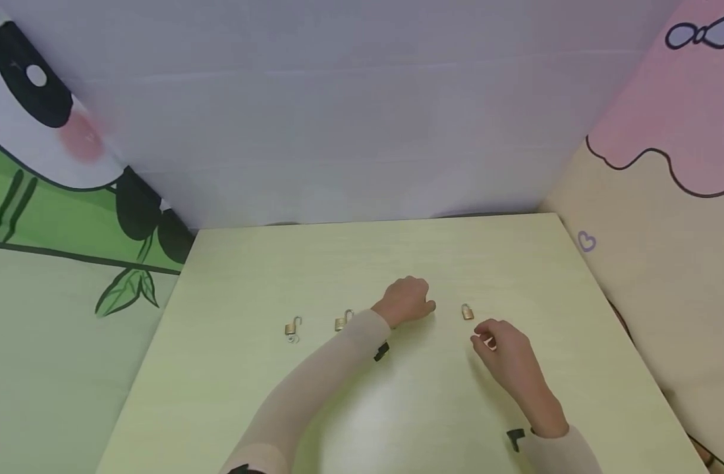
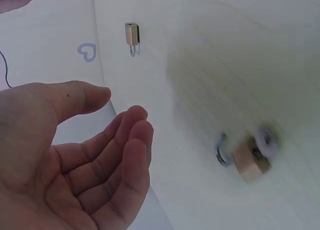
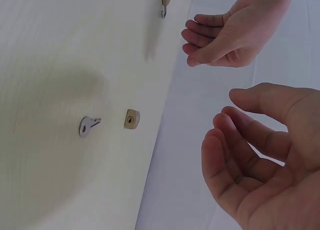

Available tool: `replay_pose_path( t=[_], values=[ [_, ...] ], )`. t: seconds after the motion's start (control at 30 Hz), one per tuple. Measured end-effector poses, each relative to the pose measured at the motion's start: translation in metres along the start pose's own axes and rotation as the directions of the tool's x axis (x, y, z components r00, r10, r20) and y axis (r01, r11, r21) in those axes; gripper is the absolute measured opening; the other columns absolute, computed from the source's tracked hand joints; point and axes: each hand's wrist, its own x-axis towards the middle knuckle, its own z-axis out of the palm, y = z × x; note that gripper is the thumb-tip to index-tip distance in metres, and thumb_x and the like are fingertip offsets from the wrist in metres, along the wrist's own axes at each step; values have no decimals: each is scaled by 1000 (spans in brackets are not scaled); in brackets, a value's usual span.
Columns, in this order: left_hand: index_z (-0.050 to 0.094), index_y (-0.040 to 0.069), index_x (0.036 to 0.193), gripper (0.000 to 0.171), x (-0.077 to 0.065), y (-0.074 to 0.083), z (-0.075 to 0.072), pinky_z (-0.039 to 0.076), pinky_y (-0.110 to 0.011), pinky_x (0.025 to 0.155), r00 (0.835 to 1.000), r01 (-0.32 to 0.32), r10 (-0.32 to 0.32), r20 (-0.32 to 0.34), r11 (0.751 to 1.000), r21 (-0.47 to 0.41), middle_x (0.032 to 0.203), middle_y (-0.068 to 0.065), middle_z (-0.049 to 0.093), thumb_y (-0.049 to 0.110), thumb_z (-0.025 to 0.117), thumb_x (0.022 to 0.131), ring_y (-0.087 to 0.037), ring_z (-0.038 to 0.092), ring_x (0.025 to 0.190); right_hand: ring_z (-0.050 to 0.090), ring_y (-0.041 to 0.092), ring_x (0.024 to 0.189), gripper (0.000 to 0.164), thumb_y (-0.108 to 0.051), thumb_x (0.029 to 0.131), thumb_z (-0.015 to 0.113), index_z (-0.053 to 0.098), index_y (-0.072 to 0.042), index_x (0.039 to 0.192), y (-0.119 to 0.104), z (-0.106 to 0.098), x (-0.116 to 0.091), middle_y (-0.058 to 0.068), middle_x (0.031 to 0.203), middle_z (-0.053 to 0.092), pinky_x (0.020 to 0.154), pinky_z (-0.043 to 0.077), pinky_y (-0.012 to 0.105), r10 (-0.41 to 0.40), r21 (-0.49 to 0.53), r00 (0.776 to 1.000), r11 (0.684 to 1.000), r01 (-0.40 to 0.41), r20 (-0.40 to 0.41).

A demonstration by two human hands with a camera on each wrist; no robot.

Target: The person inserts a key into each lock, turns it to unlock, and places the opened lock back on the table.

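Observation:
In the head view my left hand [image 1: 404, 301] reaches over the middle of the table with fingers loosely curled. The left wrist view shows nothing in its palm; a slightly blurred brass padlock [image 2: 248, 165] with open shackle and a key lies off its fingertips. My right hand [image 1: 504, 355] hovers low on the right, fingers bent and holding nothing. Just beyond it sits a brass padlock [image 1: 468, 313] with its shackle closed. In the right wrist view a silver key [image 3: 85, 128] lies beside this padlock [image 3: 132, 120], whose keyhole faces the camera.
On the left half of the pale table [image 1: 231, 395] lies an open padlock [image 1: 290, 328] with a key at its base. Another open padlock [image 1: 340, 324] is partly covered by the left sleeve. A white wall [image 1: 362, 131] rises behind; printed side panels flank the table.

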Motion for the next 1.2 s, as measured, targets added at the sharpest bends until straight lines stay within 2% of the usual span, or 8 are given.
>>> replay_pose_path(
  t=[0.37,0.77,0.97,1.07,1.2],
  values=[
    [51,14,62,35,26,29,11,27,-23,38,1000,-24,25,-16,998,64,50,5,36,39,57,86,-7,32,41,55,15,69,9,-9,80,67,64,-6,88,15,-7,-8,-1,76,58,61,45,33,55,-20,997,998,-54,55],
    [56,15,68,34,47,57,31,35,-27,42,999,16,-20,37,994,104,55,2,47,44,55,86,-12,42,47,54,15,69,6,-10,82,65,64,-7,87,21,-10,-17,-1,76,56,61,44,32,164,-16,980,986,-163,108],
    [57,16,69,36,58,63,44,36,-28,43,999,27,-34,41,984,174,56,3,48,48,54,86,-12,43,48,54,16,69,5,-10,82,65,64,-8,86,26,-10,-21,-2,75,56,62,45,33,180,-25,977,984,-178,110],
    [57,17,68,36,61,66,46,36,-28,43,997,41,-52,59,983,177,56,3,49,47,55,86,-12,44,48,54,15,68,4,-11,82,65,64,-8,85,30,-10,-22,-2,74,55,61,44,32,181,-30,979,983,-178,98],
    [54,17,63,37,65,68,49,34,-28,41,994,58,-69,82,989,136,53,3,46,48,56,84,-12,42,45,53,14,67,4,-10,82,64,64,-7,85,34,-11,-24,-1,74,55,59,44,31,193,-29,976,981,-191,97]
  ],
)
